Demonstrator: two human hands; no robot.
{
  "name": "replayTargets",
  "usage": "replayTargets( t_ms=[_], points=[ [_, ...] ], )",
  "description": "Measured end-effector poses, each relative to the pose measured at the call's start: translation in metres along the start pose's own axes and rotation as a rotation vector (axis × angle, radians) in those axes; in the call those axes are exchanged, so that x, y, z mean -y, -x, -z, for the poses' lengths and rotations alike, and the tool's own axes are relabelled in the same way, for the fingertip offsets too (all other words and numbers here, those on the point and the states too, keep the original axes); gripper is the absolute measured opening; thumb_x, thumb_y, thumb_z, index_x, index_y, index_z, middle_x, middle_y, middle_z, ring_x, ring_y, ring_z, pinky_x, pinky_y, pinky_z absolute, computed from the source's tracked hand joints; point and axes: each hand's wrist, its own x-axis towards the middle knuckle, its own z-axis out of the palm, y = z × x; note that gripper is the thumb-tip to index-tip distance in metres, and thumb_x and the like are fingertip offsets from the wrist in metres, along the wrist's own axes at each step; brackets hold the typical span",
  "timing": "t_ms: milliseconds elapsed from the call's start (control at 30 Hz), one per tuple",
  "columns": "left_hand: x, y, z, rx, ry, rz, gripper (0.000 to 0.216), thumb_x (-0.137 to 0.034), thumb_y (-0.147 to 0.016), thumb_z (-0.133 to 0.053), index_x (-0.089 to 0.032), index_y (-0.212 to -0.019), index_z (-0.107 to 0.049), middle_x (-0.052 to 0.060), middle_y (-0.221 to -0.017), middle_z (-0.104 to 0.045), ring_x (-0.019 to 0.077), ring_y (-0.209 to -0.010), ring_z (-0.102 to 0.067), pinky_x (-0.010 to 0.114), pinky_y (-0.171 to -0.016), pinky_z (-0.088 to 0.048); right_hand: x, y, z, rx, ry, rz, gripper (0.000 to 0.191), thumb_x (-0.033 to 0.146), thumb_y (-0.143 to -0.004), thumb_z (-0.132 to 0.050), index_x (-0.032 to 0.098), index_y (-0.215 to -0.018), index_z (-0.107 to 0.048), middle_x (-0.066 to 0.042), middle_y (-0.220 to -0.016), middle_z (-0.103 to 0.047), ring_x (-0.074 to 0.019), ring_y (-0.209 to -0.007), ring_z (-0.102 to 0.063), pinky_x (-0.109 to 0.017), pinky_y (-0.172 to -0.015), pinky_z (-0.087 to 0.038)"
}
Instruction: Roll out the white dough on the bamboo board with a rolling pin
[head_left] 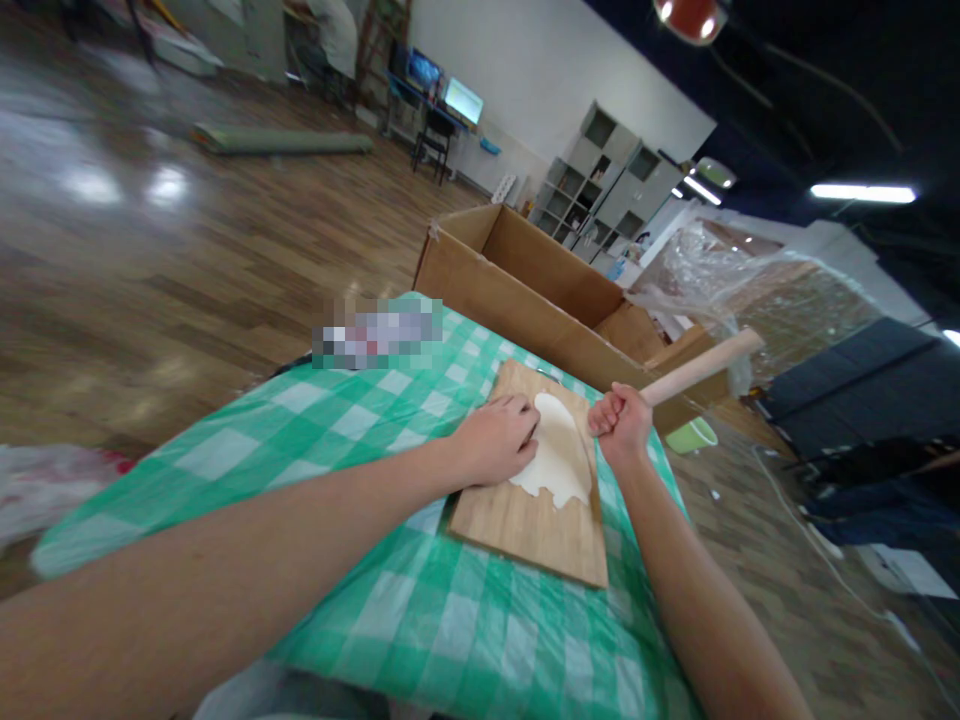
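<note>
A flattened sheet of white dough (555, 452) lies on a wooden board (525, 510) set on the table (420, 610) with its green checked cloth, and its left edge is pressed by the left hand (496, 438), fingers laid flat and nothing enclosed. A wooden rolling pin (701, 367) is clenched in the fist of the right hand (622, 420), raised off the board and angled up to the right. An open cardboard box (525, 280) is seen just beyond the board.

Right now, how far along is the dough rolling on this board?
Done: the dough lies flattened into a thin sheet on the wooden board. In hand: the left hand rests on its edge; the right hand grips the rolling pin, raised off the board. Left: the outline is uneven and lobed on the near side, so more rolling seems likely.
</note>
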Motion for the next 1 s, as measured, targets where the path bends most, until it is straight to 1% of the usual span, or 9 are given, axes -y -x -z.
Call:
replayTargets(
  t_ms=[200, 333, 567, 667, 700, 767, 833, 900, 1000],
  points=[
    [0.003, -0.001, -0.003, -0.01, -0.006, -0.014, 0.019, -0.03, -0.097, -0.053, -0.02, -0.108, -0.065, 0.011, -0.117, -0.063, 0.0273, -0.112, -0.062, 0.042, -0.102, -0.051, -0.026, 0.014, -0.005, -0.014, 0.115, -0.016, 0.043, 0.032, -0.07, -0.074, 0.025, -0.054, -0.036, 0.01, -0.038, -0.036, -0.0068, -0.031, -0.031, -0.021, -0.031, -0.026],
    [0.003, -0.001, 0.0, 0.003, -0.013, -0.019, 0.021, -0.03, -0.098, -0.052, -0.02, -0.111, -0.065, 0.011, -0.117, -0.063, 0.0271, -0.113, -0.062, 0.042, -0.102, -0.051, -0.035, 0.014, -0.005, -0.021, 0.245, -0.01, 0.041, 0.037, -0.073, -0.076, 0.025, -0.055, -0.041, 0.01, -0.039, -0.04, -0.0074, -0.032, -0.035, -0.021, -0.033, -0.03],
    [0.0, 0.0, 0.006, 0.05, -0.002, 0.025, 0.024, -0.033, -0.098, -0.053, -0.019, -0.115, -0.061, 0.013, -0.122, -0.063, 0.0283, -0.116, -0.063, 0.044, -0.103, -0.053, -0.009, 0.032, 0.017, -0.033, 0.534, -0.04, 0.041, 0.042, -0.074, -0.08, 0.024, -0.053, -0.049, 0.007, -0.038, -0.042, -0.0104, -0.031, -0.036, -0.025, -0.032, -0.021],
    [0.003, -0.002, 0.004, -0.057, 0.129, 0.164, 0.041, -0.032, -0.098, -0.051, -0.015, -0.136, -0.047, 0.018, -0.135, -0.058, 0.0298, -0.124, -0.061, 0.046, -0.106, -0.052, 0.003, 0.048, 0.038, -0.022, 0.652, -0.016, 0.035, 0.033, -0.065, -0.087, 0.02, -0.052, -0.056, 0.005, -0.043, -0.048, -0.0099, -0.039, -0.038, -0.025, -0.04, -0.017],
    [0.005, -0.003, 0.003, -0.124, 0.183, 0.21, 0.047, -0.031, -0.099, -0.049, -0.014, -0.142, -0.04, 0.02, -0.14, -0.055, 0.0298, -0.129, -0.059, 0.047, -0.11, -0.05, 0.006, 0.053, 0.044, 0.003, 0.713, 0.006, 0.034, 0.032, -0.064, -0.087, 0.02, -0.053, -0.058, 0.004, -0.046, -0.051, -0.0108, -0.043, -0.041, -0.026, -0.043, -0.018],
    [0.009, -0.005, 0.004, -0.261, 0.262, 0.26, 0.053, -0.03, -0.1, -0.045, -0.013, -0.148, -0.032, 0.02, -0.146, -0.049, 0.0289, -0.138, -0.052, 0.048, -0.118, -0.043, 0.007, 0.061, 0.052, 0.175, 1.107, 0.147, 0.033, 0.043, -0.075, -0.08, 0.021, -0.06, -0.06, 0.001, -0.053, -0.058, -0.0143, -0.049, -0.047, -0.027, -0.048, -0.024],
    [0.01, -0.005, 0.008, -0.343, 0.269, 0.248, 0.05, -0.029, -0.101, -0.043, -0.013, -0.148, -0.035, 0.02, -0.146, -0.049, 0.0279, -0.14, -0.05, 0.047, -0.122, -0.039, 0.005, 0.066, 0.055, 0.308, 1.371, 0.226, 0.033, 0.051, -0.084, -0.071, 0.021, -0.071, -0.063, -0.002, -0.06, -0.064, -0.0174, -0.051, -0.051, -0.029, -0.051, -0.026],
    [0.009, -0.005, 0.013, -0.3, 0.207, 0.184, 0.042, -0.03, -0.102, -0.043, -0.015, -0.141, -0.047, 0.017, -0.141, -0.055, 0.0261, -0.138, -0.052, 0.043, -0.121, -0.04, -0.001, 0.069, 0.057, 0.361, 1.532, 0.294, 0.038, 0.058, -0.09, -0.063, 0.023, -0.077, -0.063, -0.004, -0.065, -0.066, -0.0202, -0.055, -0.055, -0.03, -0.053, -0.028],
    [0.004, -0.002, 0.015, -0.103, 0.014, 0.096, 0.028, -0.03, -0.103, -0.043, -0.019, -0.118, -0.064, 0.012, -0.126, -0.067, 0.024, -0.122, -0.062, 0.039, -0.111, -0.049, -0.011, 0.069, 0.063, 0.425, 1.547, 0.366, 0.042, 0.064, -0.096, -0.053, 0.025, -0.086, -0.065, -0.005, -0.077, -0.07, -0.0234, -0.066, -0.063, -0.032, -0.058, -0.036]
  ],
)
